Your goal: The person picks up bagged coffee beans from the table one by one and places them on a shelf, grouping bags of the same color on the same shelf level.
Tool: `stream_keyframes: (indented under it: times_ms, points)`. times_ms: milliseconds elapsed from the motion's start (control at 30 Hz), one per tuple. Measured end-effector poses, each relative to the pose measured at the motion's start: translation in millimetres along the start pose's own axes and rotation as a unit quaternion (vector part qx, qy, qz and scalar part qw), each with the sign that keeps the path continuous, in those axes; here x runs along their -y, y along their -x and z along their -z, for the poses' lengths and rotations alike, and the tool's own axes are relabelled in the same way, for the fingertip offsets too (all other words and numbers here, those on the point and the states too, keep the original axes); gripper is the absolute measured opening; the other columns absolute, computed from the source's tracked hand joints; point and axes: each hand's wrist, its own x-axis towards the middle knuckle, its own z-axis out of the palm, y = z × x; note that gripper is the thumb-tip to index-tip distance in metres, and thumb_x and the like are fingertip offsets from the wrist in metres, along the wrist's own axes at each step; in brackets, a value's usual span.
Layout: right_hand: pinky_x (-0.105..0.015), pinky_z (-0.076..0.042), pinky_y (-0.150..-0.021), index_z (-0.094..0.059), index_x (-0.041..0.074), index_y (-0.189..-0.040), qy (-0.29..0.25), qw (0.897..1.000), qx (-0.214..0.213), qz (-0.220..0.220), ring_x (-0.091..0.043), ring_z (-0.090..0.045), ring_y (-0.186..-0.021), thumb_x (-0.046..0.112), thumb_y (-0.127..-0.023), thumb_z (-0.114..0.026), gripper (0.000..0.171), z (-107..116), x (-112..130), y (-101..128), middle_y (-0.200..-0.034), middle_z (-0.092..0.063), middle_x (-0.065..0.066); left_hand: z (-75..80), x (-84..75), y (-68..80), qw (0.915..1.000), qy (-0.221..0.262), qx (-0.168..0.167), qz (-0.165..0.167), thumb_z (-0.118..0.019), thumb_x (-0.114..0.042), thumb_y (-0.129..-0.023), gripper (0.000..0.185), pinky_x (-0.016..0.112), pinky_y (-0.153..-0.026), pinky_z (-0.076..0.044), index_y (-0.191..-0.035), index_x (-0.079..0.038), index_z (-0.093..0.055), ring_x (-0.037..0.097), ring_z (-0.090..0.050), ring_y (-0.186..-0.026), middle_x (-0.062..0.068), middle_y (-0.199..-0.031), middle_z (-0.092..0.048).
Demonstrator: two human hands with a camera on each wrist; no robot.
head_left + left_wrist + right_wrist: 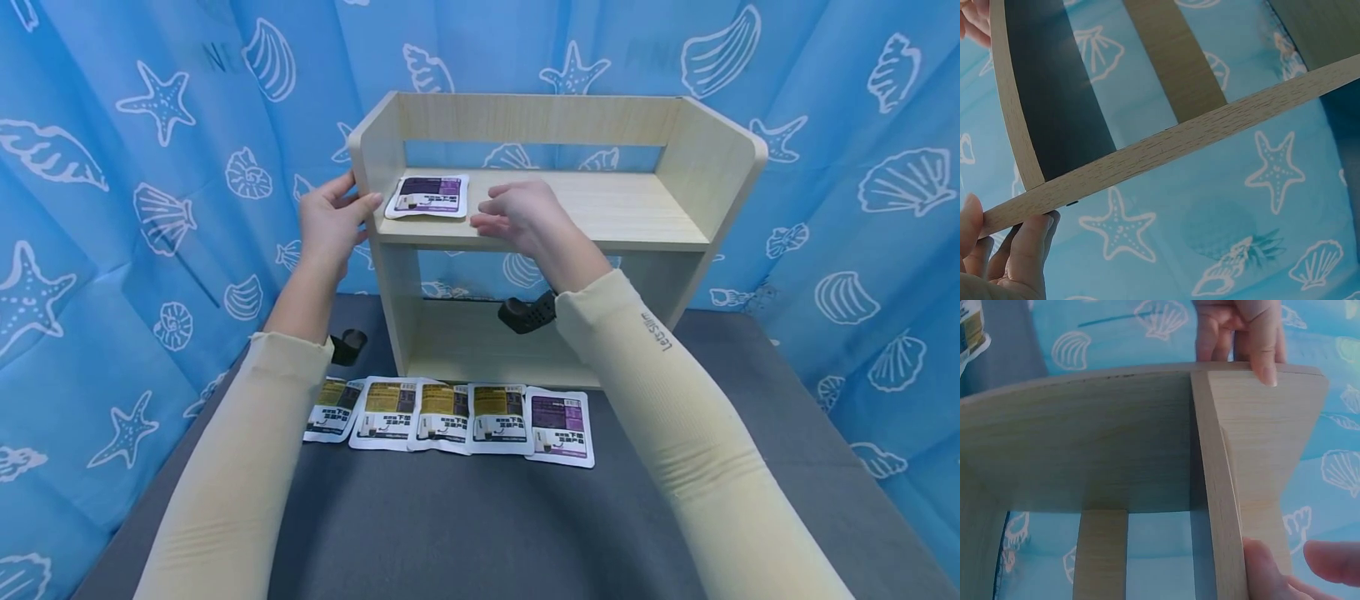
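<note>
Blue seashell-print backdrop, pale wooden two-tier shelf (637, 208): left hand (330, 221) grips its side panel, right hand (517, 218) relaxed open beside thin, floppy, light purple-labelled white sachet (427, 197), best pinched by an edge.

Pale matt wood shelf (600, 212)

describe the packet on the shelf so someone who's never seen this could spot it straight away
Find the pale wooden shelf unit standing on the grey table. On its upper board, at the left end, lies a flat white-edged purple packet, the only one up there; the other packets lie in a row on the table.
</note>
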Motion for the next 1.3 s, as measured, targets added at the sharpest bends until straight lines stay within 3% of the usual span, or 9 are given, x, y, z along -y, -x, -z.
stream_keyframes:
  times_ms: [133, 367, 600, 1067, 1300]
  points:
    - [-0.027, -0.055, -0.082, -0.047, 0.005, -0.143, -0.027, 1.0, 0.009, 0.005, -0.023, -0.066, -0.105, -0.001, -0.097, -0.055, 0.047, 10.7, -6.0, 5.5, -0.133, -0.057, -0.014, -0.3, -0.4, 0.1, 1.0, 0.001, 0.0, 0.001, -0.067, -0.015, -0.093, 0.049, 0.043, -0.099, -0.046, -0.14, -0.018, -0.054, 0.02, -0.053, -0.126, 0.005, -0.142, -0.053]
    - [-0.029, -0.053, -0.088, -0.045, 0.005, -0.144, -0.089, 0.995, 0.043, 0.033, -0.025, -0.062, -0.113, 0.003, -0.099, -0.053, 0.047, 34.8, -21.5, 21.1, -0.135, -0.056, -0.014, 0.6, -0.5, 0.5, 1.0, -0.006, -0.002, 0.006, -0.067, -0.017, -0.093, 0.049, 0.043, -0.099, -0.046, -0.141, -0.02, -0.053, 0.02, -0.052, -0.126, 0.003, -0.142, -0.052]
    - [-0.033, -0.047, -0.099, -0.037, 0.007, -0.149, -0.089, 0.991, 0.082, 0.066, -0.023, -0.058, -0.12, 0.008, -0.098, -0.057, 0.055, 67.2, -40.4, 42.3, -0.141, -0.052, -0.011, 0.2, -0.3, 0.3, 1.0, -0.004, -0.001, 0.006, -0.067, -0.018, -0.093, 0.049, 0.043, -0.099, -0.045, -0.14, -0.02, -0.053, 0.02, -0.052, -0.126, 0.003, -0.142, -0.052]
    - [-0.032, -0.048, -0.097, -0.035, 0.005, -0.149, -0.081, 0.99, 0.073, 0.088, -0.023, -0.052, -0.125, 0.011, -0.101, -0.052, 0.051, 103.2, -67.5, 63.1, -0.145, -0.047, -0.011, -0.2, 0.3, -0.2, 1.0, -0.006, -0.001, 0.005, -0.066, -0.019, -0.093, 0.049, 0.044, -0.1, -0.045, -0.14, -0.02, -0.053, 0.019, -0.051, -0.127, 0.002, -0.143, -0.051]
    - [-0.027, -0.053, -0.087, -0.033, 0.006, -0.151, -0.12, 0.988, 0.071, 0.068, -0.018, -0.062, -0.11, 0.009, -0.097, -0.059, 0.06, 114.3, -72.9, 71.8, -0.146, -0.043, -0.014, -0.3, 0.3, 0.7, 1.0, -0.003, 0.0, 0.004, -0.066, -0.018, -0.093, 0.049, 0.044, -0.099, -0.045, -0.14, -0.02, -0.054, 0.02, -0.051, -0.128, 0.002, -0.143, -0.051]
